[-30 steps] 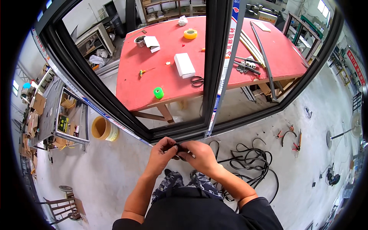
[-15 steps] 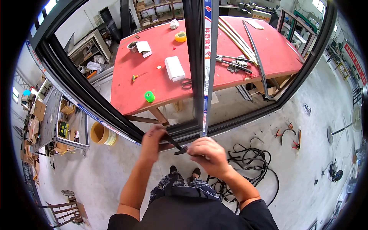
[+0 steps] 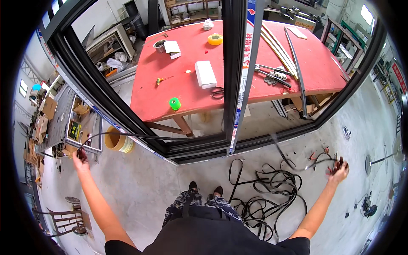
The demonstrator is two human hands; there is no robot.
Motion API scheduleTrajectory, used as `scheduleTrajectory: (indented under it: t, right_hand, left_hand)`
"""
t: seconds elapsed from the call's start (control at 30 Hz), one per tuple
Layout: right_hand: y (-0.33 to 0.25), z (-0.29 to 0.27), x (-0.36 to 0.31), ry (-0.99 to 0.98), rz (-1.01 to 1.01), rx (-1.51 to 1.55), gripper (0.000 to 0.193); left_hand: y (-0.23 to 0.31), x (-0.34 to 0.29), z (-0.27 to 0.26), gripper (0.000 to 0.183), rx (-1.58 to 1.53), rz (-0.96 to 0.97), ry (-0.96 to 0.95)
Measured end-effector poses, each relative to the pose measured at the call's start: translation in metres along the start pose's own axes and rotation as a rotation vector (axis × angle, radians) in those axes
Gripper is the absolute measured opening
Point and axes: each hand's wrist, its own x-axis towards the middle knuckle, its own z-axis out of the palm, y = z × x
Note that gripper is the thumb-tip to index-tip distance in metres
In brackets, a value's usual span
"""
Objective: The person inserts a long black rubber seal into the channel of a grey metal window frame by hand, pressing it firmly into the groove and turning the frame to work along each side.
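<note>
Black strip (image 3: 140, 135) is off the floor, far left, running from the left hand (image 3: 81, 161) rightward across the near side of the bucket and the lower part of the frame; left grip is clamped on it, fingers closed. Dark strip (image 3: 285, 158) is at far right, blurred in places, bending up toward the frame; right hand (image 3: 338, 171) has its grip closed on it, arms spread wide. Can't tell if both are one piece. Heap of black strip (image 3: 276, 193) lies tangled on the floor between the feet and right hand. Dark window frame (image 3: 229, 63) stands upright just ahead, its bottom corner pointing at the person. Yellow bucket (image 3: 125, 143) on floor, outside the frame's left side. Behind the frame, red worktop (image 3: 157, 100): white box (image 3: 206, 75) near middle, green spool (image 3: 174, 103) near front edge, scissors (image 3: 218, 92) partly hidden by the upright, yellow tape roll (image 3: 215, 39) farther back, metal pot (image 3: 160, 46) beside a small white carton (image 3: 173, 49). Wooden chair (image 3: 63, 219) at lower left.
</note>
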Motion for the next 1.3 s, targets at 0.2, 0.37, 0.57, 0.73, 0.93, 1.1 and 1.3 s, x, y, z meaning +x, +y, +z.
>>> scheduleTrajectory:
  t: [0.2, 0.37, 0.57, 0.73, 0.93, 1.1, 1.3]
  right_hand:
    - [0.045, 0.049, -0.103, -0.395, 0.0, -0.24, 0.011]
    - [0.083, 0.151, -0.292, -0.862, 0.237, -0.212, 0.012]
    - [0.083, 0.206, -0.439, -1.212, 0.145, 0.005, 0.016]
    - [0.067, 0.217, -0.482, -1.274, 0.397, -0.066, 0.018]
    - [0.125, 0.209, -0.506, -1.233, 0.295, -0.323, 0.021]
    - [0.193, 0.19, -0.506, -1.123, 0.414, -0.359, 0.019]
    - [0.3, 0.162, -0.499, -1.202, 0.48, -0.454, 0.021]
  left_hand:
    - [-0.099, -0.164, 0.07, 0.014, 0.618, 0.175, -0.062]
    - [-0.206, -0.306, 0.149, 0.008, 0.71, -0.129, -0.6]
    - [-0.262, -0.372, 0.188, 0.01, 0.696, -0.361, -1.004]
    - [-0.276, -0.354, 0.191, 0.01, 0.827, -0.191, -1.061]
    - [-0.325, -0.312, 0.167, 0.014, 0.922, -0.177, -1.166]
    - [-0.373, -0.289, 0.189, 0.023, 0.894, -0.302, -1.176]
    - [-0.505, -0.263, 0.229, 0.027, 0.903, -0.072, -1.199]
